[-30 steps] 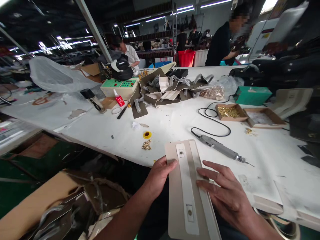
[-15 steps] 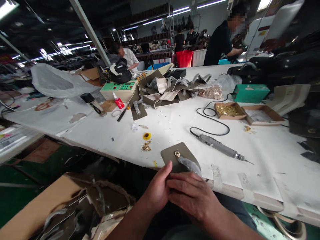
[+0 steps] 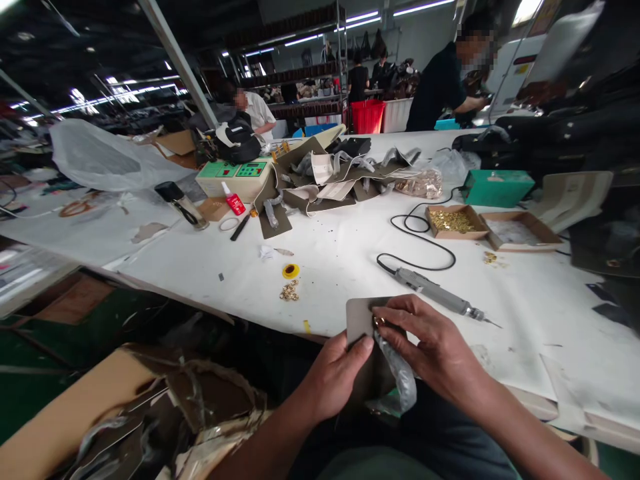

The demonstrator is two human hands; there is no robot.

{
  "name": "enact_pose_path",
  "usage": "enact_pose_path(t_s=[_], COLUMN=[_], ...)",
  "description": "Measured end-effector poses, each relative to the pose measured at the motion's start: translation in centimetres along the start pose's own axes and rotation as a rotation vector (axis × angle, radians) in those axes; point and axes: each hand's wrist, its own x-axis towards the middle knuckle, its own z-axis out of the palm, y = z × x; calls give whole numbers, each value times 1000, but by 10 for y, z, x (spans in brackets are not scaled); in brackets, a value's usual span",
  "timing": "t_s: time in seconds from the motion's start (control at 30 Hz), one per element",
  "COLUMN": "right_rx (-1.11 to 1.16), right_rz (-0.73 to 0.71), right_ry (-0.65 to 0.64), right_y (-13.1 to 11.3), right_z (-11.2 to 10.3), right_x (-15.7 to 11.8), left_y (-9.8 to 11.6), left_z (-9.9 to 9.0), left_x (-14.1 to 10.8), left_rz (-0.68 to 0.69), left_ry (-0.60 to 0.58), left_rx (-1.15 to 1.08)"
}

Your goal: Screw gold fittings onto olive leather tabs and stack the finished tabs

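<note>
In the head view, a grey-brown leather panel [image 3: 360, 317] with rounded corners is tilted up at the table's front edge. My left hand [image 3: 334, 373] is closed on its left side, thumb lying on the face. At the panel's right side, my right hand [image 3: 425, 337] pinches a small gold metal fitting [image 3: 379, 321] between thumb and fingers. From the fitting hangs a curved strip wrapped in clear plastic [image 3: 401, 370]. The lower part of the panel falls into shadow over my lap.
A grey electric screwdriver [image 3: 440, 293] lies right of my hands, its black cord curling behind. Gold fittings [image 3: 289, 291] and a yellow roll [image 3: 291, 271] lie to the left. Farther back are a pile of panels [image 3: 325, 190] and a box of gold parts [image 3: 455, 223]. A carton [image 3: 115, 400] stands lower left.
The panel has risen off the table and tilted toward me. My right hand has moved from the panel's near edge up to the gold fitting, and the wrapped strip now hangs down.
</note>
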Motion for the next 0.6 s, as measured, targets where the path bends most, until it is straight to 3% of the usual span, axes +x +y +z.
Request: enact_pose_path(t_s=[0.1, 0.3, 0.6], right_rx=[-26, 68, 90], right_rz=[-31, 57, 17], right_ry=[-78, -186, -116], right_y=[2, 2, 6], right_z=[-2, -8, -8], right_x=[1, 2, 0], left_y=[2, 4, 3], left_z=[-1, -3, 1], left_x=[-1, -3, -3], left_rz=[36, 67, 81], left_ry=[-22, -34, -18], left_rx=[110, 173, 70])
